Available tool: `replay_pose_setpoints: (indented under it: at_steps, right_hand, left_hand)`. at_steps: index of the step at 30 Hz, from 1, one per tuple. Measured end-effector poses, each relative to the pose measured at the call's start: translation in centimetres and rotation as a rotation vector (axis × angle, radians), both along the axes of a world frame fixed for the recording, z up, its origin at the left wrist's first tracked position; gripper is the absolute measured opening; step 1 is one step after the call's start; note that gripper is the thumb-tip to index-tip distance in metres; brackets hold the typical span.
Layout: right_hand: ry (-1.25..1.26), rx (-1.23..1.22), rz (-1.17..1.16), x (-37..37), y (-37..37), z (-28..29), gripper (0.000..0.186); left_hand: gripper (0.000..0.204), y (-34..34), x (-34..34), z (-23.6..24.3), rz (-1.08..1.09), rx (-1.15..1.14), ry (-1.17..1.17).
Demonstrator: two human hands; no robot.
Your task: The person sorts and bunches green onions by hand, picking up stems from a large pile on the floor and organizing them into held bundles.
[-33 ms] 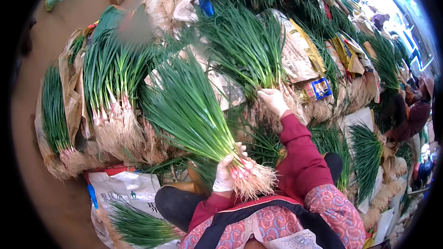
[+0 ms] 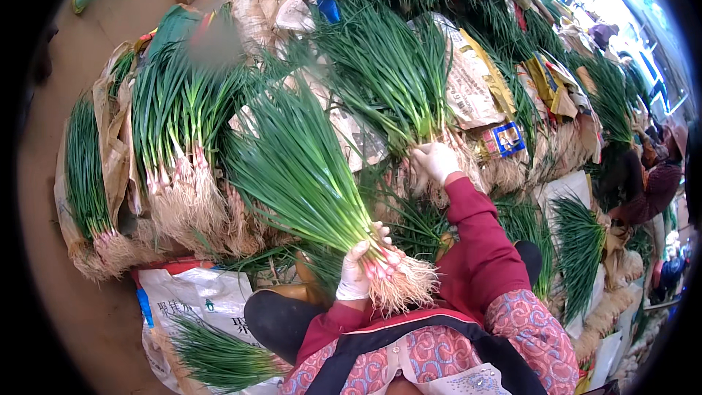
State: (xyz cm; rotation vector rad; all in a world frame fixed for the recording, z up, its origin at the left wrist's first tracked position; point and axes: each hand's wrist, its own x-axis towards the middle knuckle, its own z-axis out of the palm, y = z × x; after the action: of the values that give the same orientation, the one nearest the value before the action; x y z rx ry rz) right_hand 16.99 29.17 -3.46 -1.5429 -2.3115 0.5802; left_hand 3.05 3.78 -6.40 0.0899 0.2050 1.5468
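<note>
My left hand (image 2: 355, 276), in a pale glove, is closed round the lower stems of a thick bunch of green onions (image 2: 311, 175). Its leaves fan up and to the left, and its pinkish bulbs and stringy roots hang over my lap. Farther off to the right, my gloved right hand (image 2: 439, 162) has its fingers closed at the stem bases of another heap of green onions (image 2: 395, 66). That heap lies leaves-away on the pile; the fingertips are partly hidden against the stems and roots.
More green onions (image 2: 183, 102) lie in rows at the left, among sacks (image 2: 472, 77). A small bunch (image 2: 223, 355) rests on a white sack (image 2: 197, 292) by my left knee. Another bunch (image 2: 578, 245) lies at the right, near another person (image 2: 654, 183).
My right hand has shifted slightly right and down by the stem bases. My left hand keeps its hold on the bunch, almost unmoved.
</note>
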Motion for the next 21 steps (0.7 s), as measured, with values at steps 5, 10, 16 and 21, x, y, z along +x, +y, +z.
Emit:
replay_pose_setpoints:
  at_steps: [5, 10, 16, 21]
  right_hand:
    - [0.198, -0.090, -0.082, -1.0, -5.9, 6.1, 0.023]
    - [0.492, -0.715, 0.136, -0.5, -15.3, 4.4, 0.024]
    - [0.237, -0.355, 0.187, -1.1, -14.4, -1.5, 0.044]
    - [0.919, -1.404, 0.174, -3.8, -13.0, -0.7, 0.017]
  left_hand:
    - [0.050, -0.5, -0.3, -1.1, 0.049, -0.064, 0.060]
    - [0.044, -0.3, -0.4, -0.2, -0.012, -0.001, 0.052]
    - [0.044, -0.9, 0.2, -0.1, 0.055, -0.081, 0.101]
    - [0.043, -0.8, 0.3, -0.8, -0.014, -0.106, 0.166]
